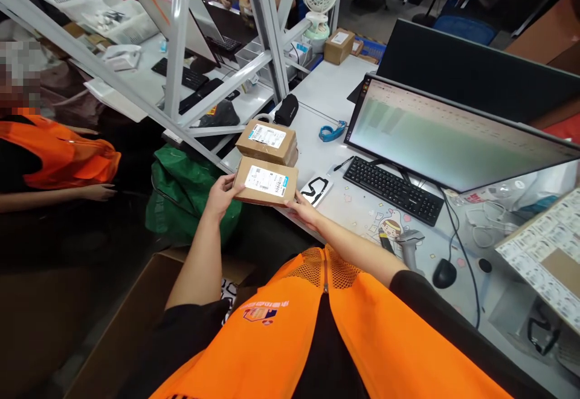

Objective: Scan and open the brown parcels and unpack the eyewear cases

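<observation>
We have a small cardboard parcel (266, 182) held between both hands at the near edge of the table (335, 94). Our left hand (220, 195) has its grip closed on the parcel's left end, thumb on top and fingers wrapped under. Our right hand (304, 210) presses flat against the right end, more a steadying touch than a full clasp, so most of the hold sits with the left.

The parcel hangs partly past the table edge, above a green bag (188, 193) and an open carton (136, 314) down by our legs. If the right hand slips, we judge the box could tip off its corner and drop there, label side lost from view.

Just behind it lies a second parcel (268, 140), almost touching. A push forward could shove that one toward the metal frame post (267, 30) or the black pouch (286, 109). To the right, touching or nearly touching our right fingers, sits a white card with a black lanyard (316, 188); a careless sweep could drag it off the table.

Further right are the keyboard (392, 188), the monitor (457, 133), the handheld scanner (406, 248) and the mouse (444, 273), with cables trailing that a swung elbow might catch. A co-worker's arm (67, 196) reaches in on the left, well apart from us but near enough to bump if we swing the box that way.
</observation>
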Motion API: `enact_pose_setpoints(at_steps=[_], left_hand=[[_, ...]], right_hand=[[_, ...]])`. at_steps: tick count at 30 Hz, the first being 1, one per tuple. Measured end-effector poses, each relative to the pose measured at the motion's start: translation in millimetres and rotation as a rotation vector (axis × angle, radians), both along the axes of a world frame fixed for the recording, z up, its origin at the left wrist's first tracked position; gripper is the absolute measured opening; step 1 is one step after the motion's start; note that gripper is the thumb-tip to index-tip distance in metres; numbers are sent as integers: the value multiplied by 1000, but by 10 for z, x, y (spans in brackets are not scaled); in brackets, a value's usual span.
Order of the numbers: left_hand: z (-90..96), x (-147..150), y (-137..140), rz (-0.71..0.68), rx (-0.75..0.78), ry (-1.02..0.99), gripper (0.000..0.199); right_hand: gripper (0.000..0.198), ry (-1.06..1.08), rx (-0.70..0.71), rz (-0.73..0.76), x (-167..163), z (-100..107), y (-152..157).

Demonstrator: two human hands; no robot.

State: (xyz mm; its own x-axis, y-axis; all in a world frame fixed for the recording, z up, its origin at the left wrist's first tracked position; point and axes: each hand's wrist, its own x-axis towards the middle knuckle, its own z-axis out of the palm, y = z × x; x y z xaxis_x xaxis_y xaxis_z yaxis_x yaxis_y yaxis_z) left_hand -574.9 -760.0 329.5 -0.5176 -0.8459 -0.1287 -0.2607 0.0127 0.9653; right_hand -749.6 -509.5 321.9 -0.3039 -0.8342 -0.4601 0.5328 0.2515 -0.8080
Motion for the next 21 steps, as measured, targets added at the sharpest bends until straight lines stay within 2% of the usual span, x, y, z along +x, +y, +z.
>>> enact_pose_setpoints(at_steps=[3,6,9,11,14,17,19,21], left_hand=[[47,108,268,28,80,68,73],[89,101,525,-4,175,80,67],[90,14,803,-139,380,17,74],[71,-12,980,-186,528,-25,83],[54,94,1179,-102,602,-15,88],[99,358,1280,-8,624,34,83],[163,573,1325,46,658,54,79],[228,788,1383,111,663,62,76]], right_hand=[[94,-17,-36,-19,89,29,328],[99,11,-88,-52,175,44,839],[97,74,-60,-80,178,36,1320],[89,87,-1,-101,87,-20,1482],[85,48,175,-239,-203,-221,1378],[97,98,433,-400,-605,-505,957],[111,262,544,-407,-867,-676,622],[113,408,544,-350,-1077,-803,305]])
